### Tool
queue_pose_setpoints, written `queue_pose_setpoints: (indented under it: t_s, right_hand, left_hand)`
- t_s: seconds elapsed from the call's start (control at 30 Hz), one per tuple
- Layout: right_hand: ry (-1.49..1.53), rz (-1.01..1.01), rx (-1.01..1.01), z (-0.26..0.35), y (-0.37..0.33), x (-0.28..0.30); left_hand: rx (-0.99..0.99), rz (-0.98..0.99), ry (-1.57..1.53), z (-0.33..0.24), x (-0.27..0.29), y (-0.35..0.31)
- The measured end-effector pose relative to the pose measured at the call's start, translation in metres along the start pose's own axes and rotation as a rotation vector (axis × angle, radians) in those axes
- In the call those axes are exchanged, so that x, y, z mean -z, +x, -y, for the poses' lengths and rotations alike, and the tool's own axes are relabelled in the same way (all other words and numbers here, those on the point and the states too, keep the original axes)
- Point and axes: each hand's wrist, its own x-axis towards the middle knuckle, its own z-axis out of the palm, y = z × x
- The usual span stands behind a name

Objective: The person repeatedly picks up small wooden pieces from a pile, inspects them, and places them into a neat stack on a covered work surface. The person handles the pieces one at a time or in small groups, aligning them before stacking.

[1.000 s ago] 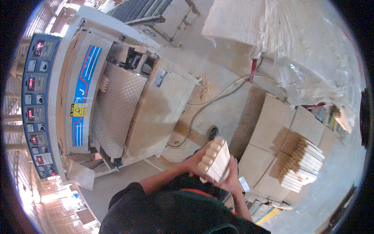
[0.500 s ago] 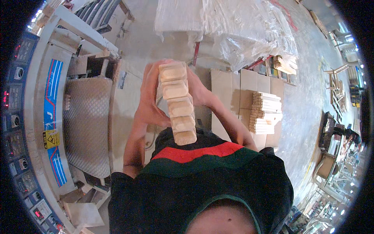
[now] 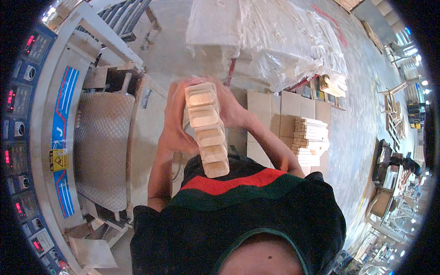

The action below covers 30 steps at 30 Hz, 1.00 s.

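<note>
A stack of several pale wooden slats (image 3: 205, 117) with rounded ends stands upright edge to edge between my hands, its end faces turned up toward me. My left hand (image 3: 178, 120) is wrapped along the stack's left side, thumb toward the near end. From the right, my right hand (image 3: 230, 107) grips the far part of the stack; its fingers are partly hidden behind the wood. The nearest slats lie close in front of my dark shirt.
To the left stands a machine with a textured conveyor belt (image 3: 103, 151) and a blue control panel (image 3: 23, 133). A plastic-wrapped load (image 3: 270, 41) is ahead. At right, more wooden slats (image 3: 310, 137) lie stacked on cardboard (image 3: 261, 103).
The stack and both hands have shifted slightly toward me. The nearer slats sit a little closer together; both hands keep their hold.
</note>
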Motion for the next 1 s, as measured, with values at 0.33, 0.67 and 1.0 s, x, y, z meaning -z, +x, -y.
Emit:
queue_pose_setpoints:
  t_s: [0.33,0.67,1.0]
  right_hand:
    - [0.066,0.011,0.028,0.011,-0.001,-0.006]
    - [0.142,0.031,0.041,0.017,0.006,-0.017]
    - [0.111,0.130,-0.196,0.032,-0.030,-0.110]
  left_hand:
    - [0.013,-0.031,0.027,-0.010,0.004,-0.012]
    - [0.040,-0.086,0.013,-0.006,0.012,-0.027]
    - [0.361,-0.988,-0.312,0.058,0.042,-0.165]
